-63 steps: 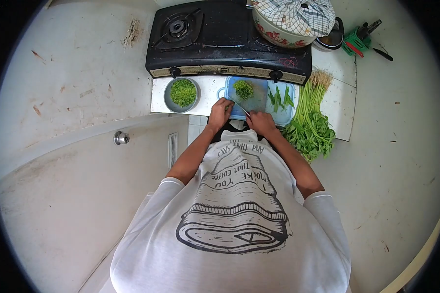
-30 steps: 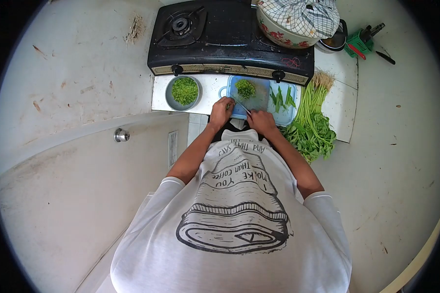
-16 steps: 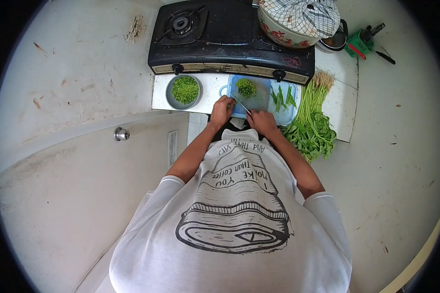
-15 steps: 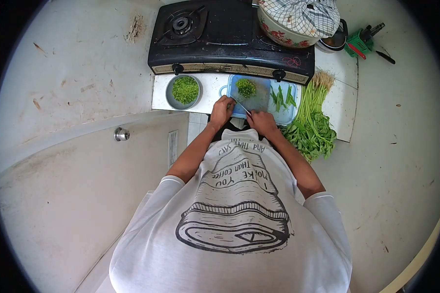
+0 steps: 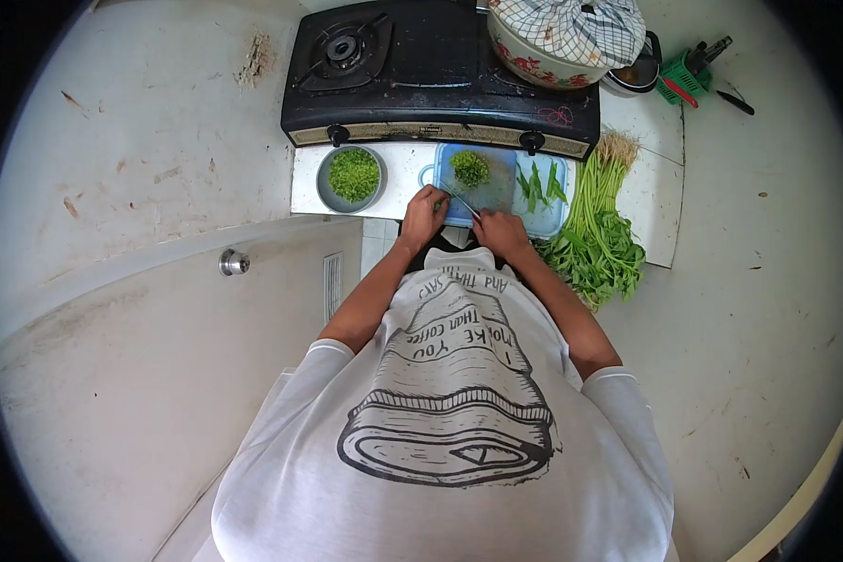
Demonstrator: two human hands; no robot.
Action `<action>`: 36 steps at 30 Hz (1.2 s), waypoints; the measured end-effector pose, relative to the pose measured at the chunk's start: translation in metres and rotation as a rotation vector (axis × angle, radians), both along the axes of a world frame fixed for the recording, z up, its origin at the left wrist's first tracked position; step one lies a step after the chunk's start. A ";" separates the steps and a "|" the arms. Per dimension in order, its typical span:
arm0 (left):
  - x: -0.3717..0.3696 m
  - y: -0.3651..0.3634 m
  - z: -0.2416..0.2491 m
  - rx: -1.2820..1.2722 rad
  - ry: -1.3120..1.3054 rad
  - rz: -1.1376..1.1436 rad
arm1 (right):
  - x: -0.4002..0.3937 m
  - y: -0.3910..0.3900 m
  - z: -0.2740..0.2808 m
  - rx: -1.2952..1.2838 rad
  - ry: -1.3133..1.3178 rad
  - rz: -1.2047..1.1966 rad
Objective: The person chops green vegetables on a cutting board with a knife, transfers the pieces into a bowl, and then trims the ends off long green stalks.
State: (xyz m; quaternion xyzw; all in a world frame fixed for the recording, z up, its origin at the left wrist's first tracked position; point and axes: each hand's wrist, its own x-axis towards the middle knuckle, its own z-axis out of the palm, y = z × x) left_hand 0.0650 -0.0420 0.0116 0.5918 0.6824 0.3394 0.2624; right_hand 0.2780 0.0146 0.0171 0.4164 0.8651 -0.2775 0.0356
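Note:
My right hand [image 5: 502,232] is closed round the handle of a knife [image 5: 462,202], its blade slanting up and left over the blue cutting board [image 5: 452,214]. At the board's left edge, my left hand [image 5: 425,212] has its fingers drawn together beside the blade tip; a bit of green shows at the fingertips, too small to make out. A small heap of chopped greens [image 5: 469,170] lies on the board above the knife. Several green leaf pieces [image 5: 535,185] are on the board's right part. To the left stands a grey bowl [image 5: 377,194] of chopped greens [image 5: 353,174].
Behind the board is a black gas stove [image 5: 431,66] with a cloth-covered floral pot [image 5: 540,70]. A large bunch of leafy greens [image 5: 594,234] lies right of the board. Farther right are a dark pan [image 5: 639,75] and a green basket [image 5: 676,82] with utensils.
The view has shifted very slightly. Both hands stay in nearly the same place at the board's near edge, and the knife keeps nearly the same slant.

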 end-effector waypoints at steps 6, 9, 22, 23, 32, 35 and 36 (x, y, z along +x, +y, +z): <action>-0.002 0.001 -0.005 0.005 0.010 -0.004 | -0.007 0.006 0.014 -0.017 -0.038 -0.025; -0.002 0.001 -0.005 0.016 0.012 -0.007 | -0.005 0.001 0.012 0.001 -0.014 0.003; 0.000 0.003 -0.001 -0.023 -0.021 0.019 | -0.010 0.000 -0.002 -0.006 -0.015 0.027; 0.000 0.003 -0.003 -0.021 -0.048 0.023 | -0.006 0.000 -0.003 -0.001 -0.009 0.018; -0.003 0.000 0.001 -0.014 0.017 -0.031 | 0.002 0.001 0.006 -0.050 -0.021 0.034; -0.002 -0.002 0.000 0.010 0.009 -0.017 | 0.001 -0.001 0.008 -0.055 -0.019 0.047; -0.002 -0.002 0.000 0.007 0.008 -0.011 | 0.001 -0.001 0.006 -0.047 -0.010 0.050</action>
